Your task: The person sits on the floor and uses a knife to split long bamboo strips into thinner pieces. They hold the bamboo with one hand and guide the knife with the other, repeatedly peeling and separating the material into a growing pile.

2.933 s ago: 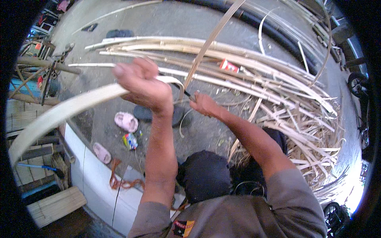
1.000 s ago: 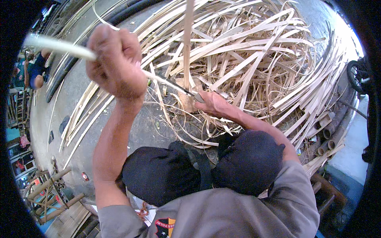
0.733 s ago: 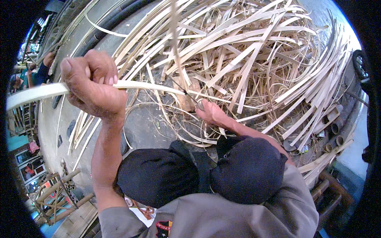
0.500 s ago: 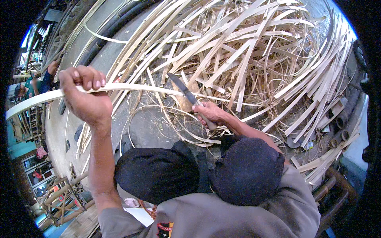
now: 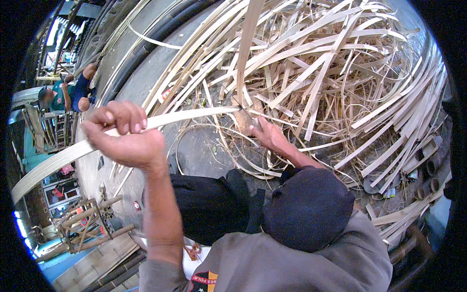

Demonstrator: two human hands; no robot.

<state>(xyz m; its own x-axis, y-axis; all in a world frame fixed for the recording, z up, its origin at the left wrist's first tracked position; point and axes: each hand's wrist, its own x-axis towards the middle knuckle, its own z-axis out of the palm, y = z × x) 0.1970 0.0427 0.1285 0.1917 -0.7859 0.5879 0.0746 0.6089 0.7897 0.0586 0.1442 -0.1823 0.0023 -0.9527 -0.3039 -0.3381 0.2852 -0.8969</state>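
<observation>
Across the floor point(image 5: 194, 158) spreads one heap of strips point(image 5: 316, 63) too tangled to count, while my left fingers point(image 5: 136, 118) clamp one long pale strip point(image 5: 180, 117), its far end at the one knife point(image 5: 256, 124) my right fingers point(image 5: 263, 135) are wrapped around.

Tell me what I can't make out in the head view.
Head view:
Knife: handle mostly hidden by the right hand.
Pale strip: left end cut off by the dark rim.
Upright strip: top cut off by the upper edge.
Distant person: any held thing too small to tell.
</observation>
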